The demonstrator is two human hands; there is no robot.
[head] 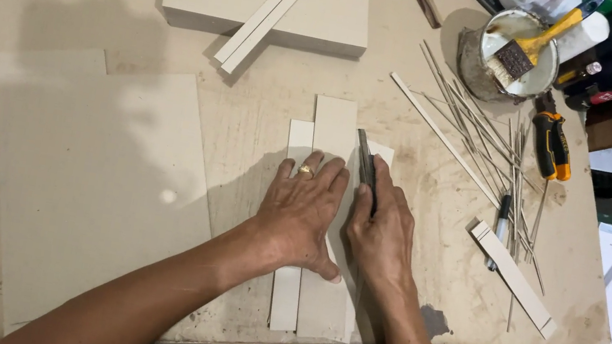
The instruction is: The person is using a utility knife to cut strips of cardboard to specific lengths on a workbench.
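stained beige worktable (268, 100) | far right: paint tin with yellow-handled brush (522, 55) | left hand (304, 213) flat, released, on grey cardboard strips (334, 123) | right hand (382, 233) clenched on dark knife (366, 172)

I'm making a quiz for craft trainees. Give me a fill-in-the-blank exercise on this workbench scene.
1. The left hand, wearing a ____ on one finger, presses flat on the long grey cardboard strips.
2. The right hand holds a dark ____ along the strips.
3. The yellow-handled brush rests across a round ____.

Missing words: ring; knife; tin
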